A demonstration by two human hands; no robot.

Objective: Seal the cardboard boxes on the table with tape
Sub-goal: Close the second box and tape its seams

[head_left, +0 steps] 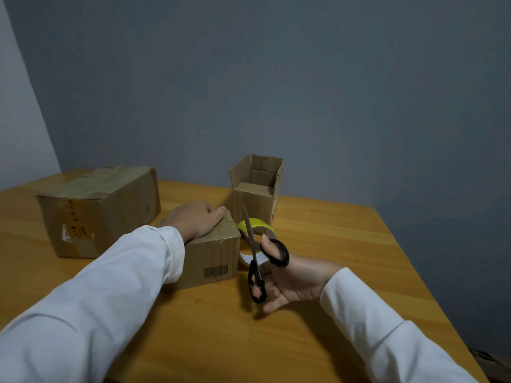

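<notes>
Left hand (pixel 197 218) presses flat on the small box (pixel 213 252) while right hand (pixel 287 277) grips open scissors (pixel 253 252) (cutting step) beside the tape roll (pixel 257 230); next, snip cleanly.

No text reads clearly; a barcode (pixel 215 271) marks the small cardboard box (pixel 210 261), digits illegible

A plain room, likely in a home: bare grey-blue walls (pixel 276 78) meet in a corner behind a wooden table (pixel 345 244) pushed against them, with worn cardboard boxes (pixel 110 205) and no workshop or office fittings around.
</notes>
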